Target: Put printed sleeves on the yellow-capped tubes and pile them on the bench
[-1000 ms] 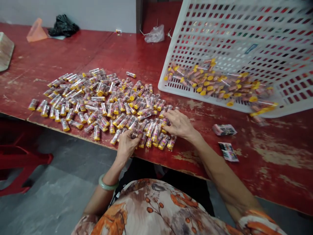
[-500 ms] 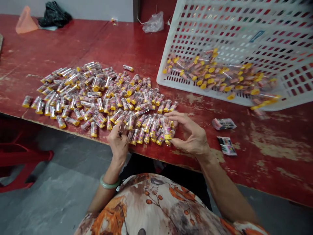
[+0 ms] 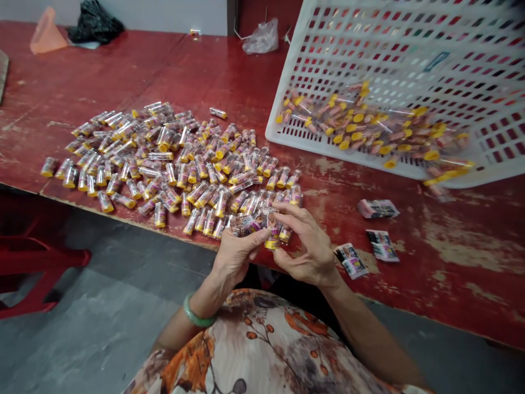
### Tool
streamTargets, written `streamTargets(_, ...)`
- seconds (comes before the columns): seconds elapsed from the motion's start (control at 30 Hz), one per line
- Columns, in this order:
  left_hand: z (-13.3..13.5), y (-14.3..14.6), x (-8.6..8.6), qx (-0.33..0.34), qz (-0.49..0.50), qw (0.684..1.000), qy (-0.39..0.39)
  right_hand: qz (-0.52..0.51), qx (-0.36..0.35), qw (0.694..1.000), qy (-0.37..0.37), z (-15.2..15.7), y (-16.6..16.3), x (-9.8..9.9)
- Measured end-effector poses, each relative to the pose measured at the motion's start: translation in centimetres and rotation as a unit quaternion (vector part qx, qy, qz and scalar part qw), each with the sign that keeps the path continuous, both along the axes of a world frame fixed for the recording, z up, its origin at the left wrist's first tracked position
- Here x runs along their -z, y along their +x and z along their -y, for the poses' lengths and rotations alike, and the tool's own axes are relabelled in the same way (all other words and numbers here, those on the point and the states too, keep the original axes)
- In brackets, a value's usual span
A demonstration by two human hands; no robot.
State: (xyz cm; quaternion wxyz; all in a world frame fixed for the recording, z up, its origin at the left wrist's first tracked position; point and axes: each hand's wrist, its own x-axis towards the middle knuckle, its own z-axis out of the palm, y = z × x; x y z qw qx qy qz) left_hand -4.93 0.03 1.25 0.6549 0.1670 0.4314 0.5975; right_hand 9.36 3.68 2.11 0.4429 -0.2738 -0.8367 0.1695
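Observation:
A large heap of small clear tubes (image 3: 170, 148) with printed inserts and yellow bottoms covers the middle of the red table. At the near right end of the heap, my right hand (image 3: 307, 246) grips one upright yellow-bottomed tube (image 3: 272, 239) between thumb and fingers. My left hand (image 3: 235, 254) is closed beside it, its thumb reaching to that tube. A shiny printed tube (image 3: 249, 224) lies tilted along the left fingers; how many are in that hand is hidden. A green bangle (image 3: 197, 313) circles my left wrist.
A white plastic basket (image 3: 283, 104) stands tilted at the right, holding more yellow-ended tubes (image 3: 356, 123). Small printed packets (image 3: 378, 208) lie in front of it. An orange plastic piece (image 3: 47, 33) and a black bag (image 3: 96, 23) sit at the back left. A red stool (image 3: 41, 257) stands below.
My left hand has moved right along the table edge to meet my right hand. The right hand has drawn its tube slightly nearer me. Another printed packet now shows beside my right wrist.

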Motion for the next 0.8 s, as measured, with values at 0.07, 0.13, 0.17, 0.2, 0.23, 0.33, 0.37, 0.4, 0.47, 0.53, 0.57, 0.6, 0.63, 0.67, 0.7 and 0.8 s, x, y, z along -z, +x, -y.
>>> streamTargets(0.07, 0.1, 0.0, 0.0, -0.001, 0.008, 1.000, -0.002, 0.000, 0.008, 1.000, 0.015, 0.1, -0.1, 0.2)
streamTargets(0.13, 0.2, 0.1, 0.0, -0.005, 0.007, 1.000, -0.008, 0.000, 0.012, 1.000, 0.022, 0.2, -0.2, 0.4)
streamTargets(0.17, 0.3, 0.1, 0.0, -0.007, 0.006, 1.000, -0.012, 0.000, 0.015, 1.000, 0.026, 0.2, -0.2, 0.5)
streamTargets(0.2, 0.3, 0.2, 0.0, -0.009, 0.006, 1.000, -0.014, 0.000, 0.017, 0.999, 0.029, 0.2, -0.2, 0.6)
streamTargets(0.23, 0.3, 0.2, 0.1, -0.009, 0.007, 1.000, -0.015, 0.001, 0.019, 0.999, 0.031, 0.2, -0.2, 0.7)
streamTargets(0.33, 0.4, 0.3, 0.2, -0.009, 0.011, 1.000, -0.017, 0.005, 0.022, 0.999, 0.033, 0.2, -0.1, 0.9)
streamTargets(0.37, 0.5, 0.3, 0.2, -0.009, 0.010, 1.000, -0.017, 0.007, 0.024, 0.999, 0.032, 0.3, -0.1, 0.9)
streamTargets(0.4, 0.5, 0.3, 0.3, -0.008, 0.009, 1.000, -0.017, 0.009, 0.026, 0.999, 0.032, 0.3, 0.0, 1.0)
streamTargets(0.47, 0.5, 0.3, 0.4, -0.004, 0.007, 1.000, -0.017, 0.014, 0.032, 0.999, 0.033, 0.4, 0.1, 1.1)
streamTargets(0.53, 0.5, 0.3, 0.5, 0.001, 0.006, 1.000, -0.019, 0.017, 0.035, 0.999, 0.038, 0.5, 0.1, 1.2)
streamTargets(0.57, 0.5, 0.3, 0.5, 0.002, 0.006, 1.000, -0.020, 0.017, 0.036, 0.998, 0.041, 0.5, 0.1, 1.3)
streamTargets(0.6, 0.5, 0.3, 0.5, 0.002, 0.006, 1.000, -0.021, 0.016, 0.036, 0.998, 0.045, 0.6, 0.1, 1.3)
streamTargets(0.63, 0.5, 0.3, 0.6, 0.002, 0.004, 1.000, -0.022, 0.014, 0.036, 0.998, 0.048, 0.6, 0.1, 1.4)
streamTargets(0.67, 0.6, 0.3, 0.6, 0.001, 0.002, 1.000, -0.023, 0.012, 0.035, 0.998, 0.051, 0.6, 0.0, 1.4)
streamTargets(0.7, 0.6, 0.3, 0.6, 0.001, 0.000, 1.000, -0.024, 0.010, 0.034, 0.998, 0.053, 0.6, 0.0, 1.5)
streamTargets(0.8, 0.7, 0.4, 0.7, 0.004, -0.003, 1.000, -0.024, 0.008, 0.035, 0.998, 0.057, 0.7, 0.0, 1.6)
